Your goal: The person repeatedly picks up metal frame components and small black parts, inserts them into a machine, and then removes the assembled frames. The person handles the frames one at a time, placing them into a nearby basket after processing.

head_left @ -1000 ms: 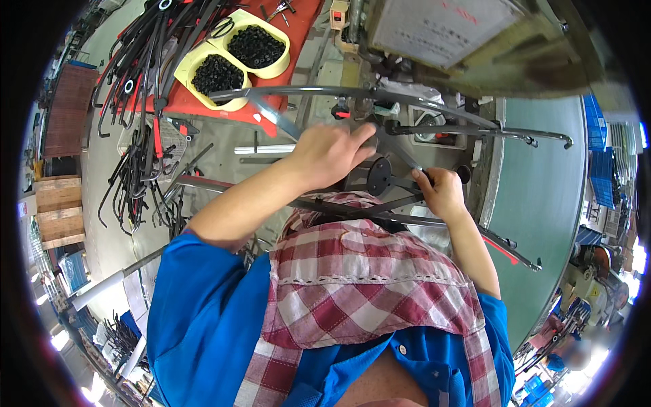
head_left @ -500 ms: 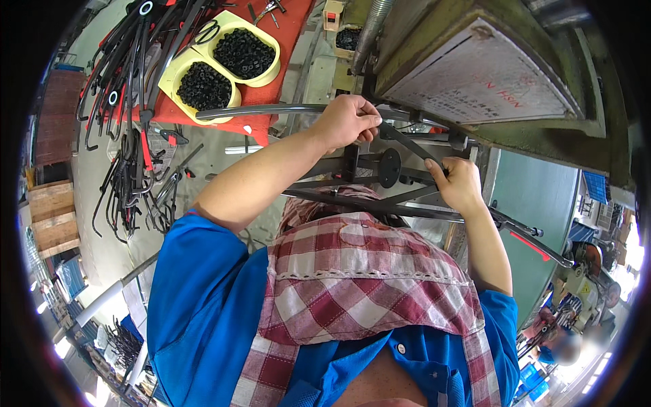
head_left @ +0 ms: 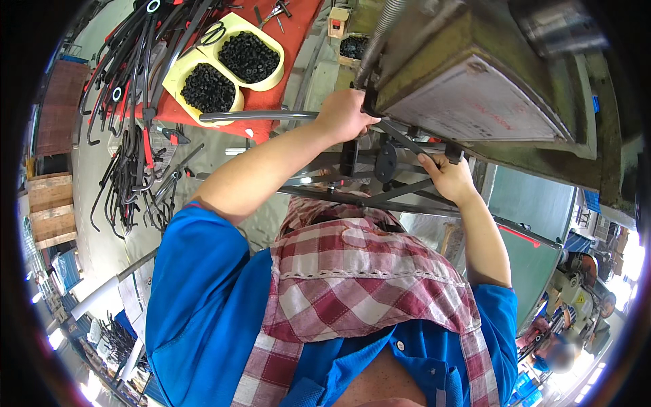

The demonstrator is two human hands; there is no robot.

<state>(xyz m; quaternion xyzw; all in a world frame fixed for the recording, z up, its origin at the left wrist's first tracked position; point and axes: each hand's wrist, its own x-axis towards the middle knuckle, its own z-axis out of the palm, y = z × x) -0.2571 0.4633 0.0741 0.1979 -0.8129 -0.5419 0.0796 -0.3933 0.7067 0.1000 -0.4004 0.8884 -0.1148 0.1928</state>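
Note:
My left hand (head_left: pixel 344 117) is closed around a dark metal tube (head_left: pixel 261 116), whose bent end reaches left past the yellow bins. Its fingertips are partly hidden beside the machine's corner. My right hand (head_left: pixel 450 179) grips the lower right end of a dark flat bar (head_left: pixel 405 141), thumb on top. This bar slants down from my left hand to my right, and appears to belong to the same tubular frame. Below the hands lie more dark frame tubes (head_left: pixel 407 190) and a dark oval plate with holes (head_left: pixel 386 161).
A heavy green-grey machine head (head_left: pixel 475 95) overhangs the hands at upper right. Yellow bins (head_left: pixel 274 78) of small black parts stand on a red-covered table (head_left: pixel 298 27). Black rods (head_left: pixel 129 169) hang at left. A green panel (head_left: pixel 529 203) is at right.
My left hand has moved forward to the machine's corner, its fingers now less visible. The right hand and flat bar have shifted slightly. The frame tubes below have also shifted, and the view has tilted a little.

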